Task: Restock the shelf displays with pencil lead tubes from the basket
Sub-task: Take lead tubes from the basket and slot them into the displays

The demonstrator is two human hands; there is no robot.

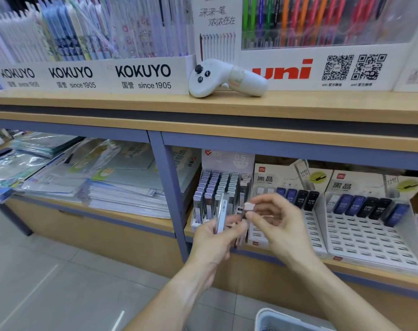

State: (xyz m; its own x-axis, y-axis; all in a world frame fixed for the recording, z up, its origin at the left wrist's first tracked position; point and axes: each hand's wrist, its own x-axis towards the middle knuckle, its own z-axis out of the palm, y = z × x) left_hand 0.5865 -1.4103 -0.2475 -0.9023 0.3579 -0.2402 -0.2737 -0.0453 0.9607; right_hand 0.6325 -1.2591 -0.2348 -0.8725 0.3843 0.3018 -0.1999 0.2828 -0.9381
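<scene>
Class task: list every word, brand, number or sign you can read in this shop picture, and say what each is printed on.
"KOKUYO", "since 1905": white cardboard pen display front, printed three times.
"uni": white cardboard pen display with red lettering.
"uni", tiny, under the two black QR codes; the rest is blurred.
"0.5": pale header card of the grey lead-tube rack.
"HB 0.5": black lead tubes in the white slotted tray.
"黑晶": white header card.
Handwritten Chinese sign: unreadable.
</scene>
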